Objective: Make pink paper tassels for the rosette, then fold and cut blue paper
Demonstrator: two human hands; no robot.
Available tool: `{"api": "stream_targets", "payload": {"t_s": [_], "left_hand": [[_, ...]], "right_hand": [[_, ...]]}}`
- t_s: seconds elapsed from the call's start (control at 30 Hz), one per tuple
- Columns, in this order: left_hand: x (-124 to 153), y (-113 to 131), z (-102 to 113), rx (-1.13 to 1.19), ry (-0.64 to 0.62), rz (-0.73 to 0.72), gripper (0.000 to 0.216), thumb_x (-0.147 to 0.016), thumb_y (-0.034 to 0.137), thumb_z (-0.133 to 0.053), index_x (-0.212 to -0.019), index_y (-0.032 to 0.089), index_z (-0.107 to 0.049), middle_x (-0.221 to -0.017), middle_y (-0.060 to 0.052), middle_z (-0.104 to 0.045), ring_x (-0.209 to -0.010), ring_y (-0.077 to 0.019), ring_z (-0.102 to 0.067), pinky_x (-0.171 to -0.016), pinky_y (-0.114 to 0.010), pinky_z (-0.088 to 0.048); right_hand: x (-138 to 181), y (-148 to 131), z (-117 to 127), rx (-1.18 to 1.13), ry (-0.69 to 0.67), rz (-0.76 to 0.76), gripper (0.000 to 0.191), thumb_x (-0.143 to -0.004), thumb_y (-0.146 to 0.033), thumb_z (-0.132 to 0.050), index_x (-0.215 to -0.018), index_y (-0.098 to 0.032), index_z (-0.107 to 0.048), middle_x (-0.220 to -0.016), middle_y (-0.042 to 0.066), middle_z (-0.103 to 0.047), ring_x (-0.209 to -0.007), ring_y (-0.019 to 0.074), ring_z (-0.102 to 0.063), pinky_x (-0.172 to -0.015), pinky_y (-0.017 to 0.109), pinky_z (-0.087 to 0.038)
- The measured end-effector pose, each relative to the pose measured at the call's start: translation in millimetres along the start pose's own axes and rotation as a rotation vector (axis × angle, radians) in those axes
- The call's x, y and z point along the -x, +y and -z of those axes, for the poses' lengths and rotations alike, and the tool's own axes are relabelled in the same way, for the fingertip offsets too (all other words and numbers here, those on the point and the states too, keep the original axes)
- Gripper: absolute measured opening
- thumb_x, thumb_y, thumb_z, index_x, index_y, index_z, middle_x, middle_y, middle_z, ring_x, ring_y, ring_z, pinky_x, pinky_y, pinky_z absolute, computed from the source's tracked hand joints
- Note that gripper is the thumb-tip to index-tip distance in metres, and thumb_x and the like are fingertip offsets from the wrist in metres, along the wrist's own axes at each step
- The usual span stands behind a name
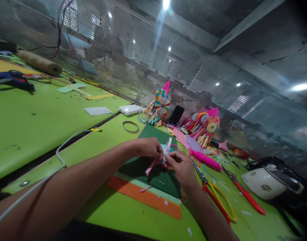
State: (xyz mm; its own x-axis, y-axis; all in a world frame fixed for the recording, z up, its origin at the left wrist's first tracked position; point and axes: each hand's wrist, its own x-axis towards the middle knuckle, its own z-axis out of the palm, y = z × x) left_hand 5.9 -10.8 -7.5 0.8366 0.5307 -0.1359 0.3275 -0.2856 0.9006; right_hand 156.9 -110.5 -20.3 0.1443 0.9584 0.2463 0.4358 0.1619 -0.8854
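Note:
Over a dark green sheet (pixel 158 134), my left hand (pixel 150 148) and my right hand (pixel 180 164) meet with pinched fingers. Between their fingertips is a small paper craft piece (pixel 164 164) with pink, red and blue bits. A white paper strip (pixel 168 144) curls up from it. One pink paper strip (pixel 150 167) hangs out below my left hand. My fingers cover much of the piece, so its full shape is hidden. Under the green sheet lie pale green and orange sheets (pixel 145 197).
Right of my hands lie scissors (pixel 218 197), a red-handled tool (pixel 248 197) and a pink thread roll (pixel 206 160). Paper ornaments (pixel 162 105), a phone (pixel 177 114) and a tape ring (pixel 130 126) sit beyond. A white cable (pixel 60 157) crosses my left arm. A rice-cooker-like appliance (pixel 266 180) stands right.

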Motion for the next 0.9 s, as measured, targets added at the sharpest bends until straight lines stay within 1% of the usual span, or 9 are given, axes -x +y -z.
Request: {"api": "stream_targets", "payload": {"t_s": [0.1,0.2,0.27,0.37,0.47,0.53,0.63,0.8,0.9], "left_hand": [[-2,-2,-2,-0.019,0.019,-0.003,0.011,-0.060,0.022,-0.062,-0.063,0.016,-0.069,-0.056,0.002,-0.063,-0.058,-0.0114,-0.053,-0.056,-0.020,-0.037],[-5,-2,-5,-0.105,0.044,-0.003,0.009,-0.061,0.019,-0.060,-0.060,0.016,-0.068,-0.053,0.002,-0.062,-0.056,-0.0115,-0.052,-0.053,-0.019,-0.036],[-6,0,-7,-0.186,0.062,-0.022,0.010,-0.062,0.017,-0.059,-0.059,0.016,-0.068,-0.053,0.003,-0.061,-0.055,-0.0112,-0.052,-0.051,-0.018,-0.035],[-4,6,-9,-0.221,0.083,-0.053,0.014,-0.065,0.015,-0.057,-0.068,0.017,-0.070,-0.060,0.002,-0.066,-0.058,-0.0120,-0.056,-0.053,-0.018,-0.037],[-1,12,-11,-0.290,0.170,-0.085,0.019,-0.066,0.013,-0.054,-0.074,0.018,-0.070,-0.065,0.000,-0.069,-0.060,-0.0129,-0.058,-0.053,-0.018,-0.037],[0,15,-12,-0.402,0.229,-0.116,0.019,-0.067,0.013,-0.053,-0.074,0.017,-0.070,-0.065,-0.001,-0.068,-0.059,-0.0131,-0.057,-0.052,-0.019,-0.035],[1,16,-13,-0.502,0.247,-0.160,0.019,-0.069,0.015,-0.052,-0.073,0.017,-0.071,-0.063,-0.002,-0.068,-0.057,-0.0128,-0.056,-0.050,-0.020,-0.032],[0,12,-12,-0.451,0.228,-0.188,0.022,-0.071,0.016,-0.050,-0.074,0.017,-0.071,-0.063,-0.002,-0.068,-0.055,-0.0118,-0.055,-0.050,-0.019,-0.033],[-3,7,-10,-0.346,0.185,-0.150,0.020,-0.068,0.017,-0.053,-0.075,0.017,-0.072,-0.064,-0.001,-0.069,-0.058,-0.0124,-0.057,-0.051,-0.018,-0.036]], "right_hand": [[0,-1,-1,0.002,0.011,-0.014,0.025,-0.073,-0.040,-0.065,-0.065,-0.016,-0.064,-0.055,-0.001,-0.057,-0.053,0.0130,-0.050,-0.051,0.024,-0.038],[-1,-2,-1,-0.010,-0.014,-0.110,0.028,-0.069,-0.043,-0.068,-0.062,-0.016,-0.062,-0.049,-0.002,-0.055,-0.047,0.0123,-0.049,-0.047,0.023,-0.037],[-2,-1,-1,-0.068,-0.036,-0.178,0.030,-0.067,-0.044,-0.070,-0.062,-0.015,-0.061,-0.049,-0.002,-0.055,-0.046,0.0113,-0.049,-0.046,0.023,-0.036],[-3,5,1,-0.202,-0.035,-0.228,0.032,-0.066,-0.045,-0.071,-0.062,-0.014,-0.060,-0.052,-0.001,-0.056,-0.046,0.0093,-0.048,-0.046,0.021,-0.036],[-5,11,3,-0.315,-0.023,-0.279,0.032,-0.064,-0.043,-0.073,-0.061,-0.014,-0.059,-0.052,-0.002,-0.057,-0.045,0.0078,-0.047,-0.046,0.021,-0.035],[-6,13,4,-0.361,-0.016,-0.302,0.032,-0.061,-0.041,-0.075,-0.061,-0.014,-0.059,-0.052,-0.002,-0.057,-0.044,0.0076,-0.047,-0.045,0.020,-0.035],[-7,13,4,-0.393,-0.008,-0.300,0.031,-0.059,-0.040,-0.076,-0.060,-0.014,-0.059,-0.051,-0.002,-0.057,-0.044,0.0077,-0.047,-0.045,0.020,-0.035],[-6,12,2,-0.393,0.007,-0.313,0.031,-0.059,-0.040,-0.075,-0.060,-0.014,-0.058,-0.051,-0.002,-0.056,-0.043,0.0071,-0.046,-0.043,0.019,-0.033],[-5,10,1,-0.344,-0.001,-0.313,0.032,-0.060,-0.042,-0.074,-0.061,-0.014,-0.058,-0.051,-0.002,-0.055,-0.043,0.0072,-0.046,-0.043,0.020,-0.034]]}}
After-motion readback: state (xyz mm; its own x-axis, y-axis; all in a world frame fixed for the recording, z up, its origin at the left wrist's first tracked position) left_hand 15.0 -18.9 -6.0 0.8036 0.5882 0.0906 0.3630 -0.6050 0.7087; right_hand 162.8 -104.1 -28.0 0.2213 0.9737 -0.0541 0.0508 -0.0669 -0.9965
